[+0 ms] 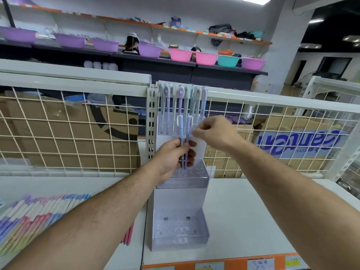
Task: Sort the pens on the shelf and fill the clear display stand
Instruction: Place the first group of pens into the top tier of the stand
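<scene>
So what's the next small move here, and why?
Probably the right hand takes one of the two pens gripped by the left hand and seats it in a free hole of the clear stand: its top tier is part filled, the lower tiers look empty.

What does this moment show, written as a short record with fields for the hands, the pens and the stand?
left hand: grips two pens, one blue and one purple, upright in front of the display stand
right hand: fingers pinched beside the top tier; what they hold is blurred
top tier: a row of pens stands in it
middle tier: visible holes empty
bottom tier: holes empty
shelf: loose pens lie in coloured rows at the left
</scene>
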The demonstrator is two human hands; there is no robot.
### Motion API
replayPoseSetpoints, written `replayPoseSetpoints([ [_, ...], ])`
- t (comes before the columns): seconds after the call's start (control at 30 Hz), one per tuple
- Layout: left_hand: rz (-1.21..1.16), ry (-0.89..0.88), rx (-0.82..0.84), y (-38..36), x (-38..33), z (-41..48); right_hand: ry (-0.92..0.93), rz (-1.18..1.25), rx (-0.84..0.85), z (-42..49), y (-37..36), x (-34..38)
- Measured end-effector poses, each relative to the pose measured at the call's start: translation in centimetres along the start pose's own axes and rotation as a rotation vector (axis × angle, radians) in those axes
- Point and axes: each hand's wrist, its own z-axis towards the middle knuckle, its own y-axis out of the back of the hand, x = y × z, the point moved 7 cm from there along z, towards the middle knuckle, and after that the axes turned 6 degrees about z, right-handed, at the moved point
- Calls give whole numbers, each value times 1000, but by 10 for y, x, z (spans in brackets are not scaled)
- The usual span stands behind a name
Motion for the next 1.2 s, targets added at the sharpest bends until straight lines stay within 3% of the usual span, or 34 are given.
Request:
replayPoseSetpoints([
  [0.27,211,-52,4,3,-27,-19,47,89,-19,1,-17,16],
  [0.53,339,-37,-185,68,-26,-38,155,328,-271,23,-4,79],
  [0.73,317,-10,-240,95,-30,-50,189,168,-360,42,-18,96],
  [1.2,363,16,-200,97,-29,-52,48,-281,-230,48,-46,79],
])
